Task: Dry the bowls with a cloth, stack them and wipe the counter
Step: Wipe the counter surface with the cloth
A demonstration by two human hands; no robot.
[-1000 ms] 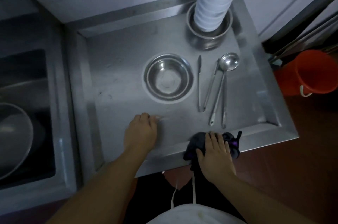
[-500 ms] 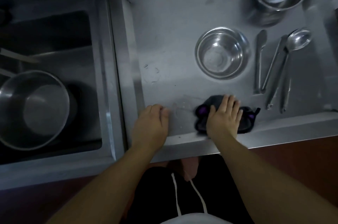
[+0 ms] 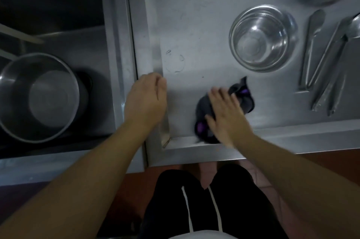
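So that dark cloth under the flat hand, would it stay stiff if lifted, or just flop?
The cloth would probably flop: it lies bunched in soft folds under the right hand. It looks light, and should slide easily across the smooth steel counter.

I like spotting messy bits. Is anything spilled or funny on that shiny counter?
Only faint ring-shaped marks on the counter, beyond the left hand and not yet reached by the cloth under the right hand. Nothing looks spilled or broken.
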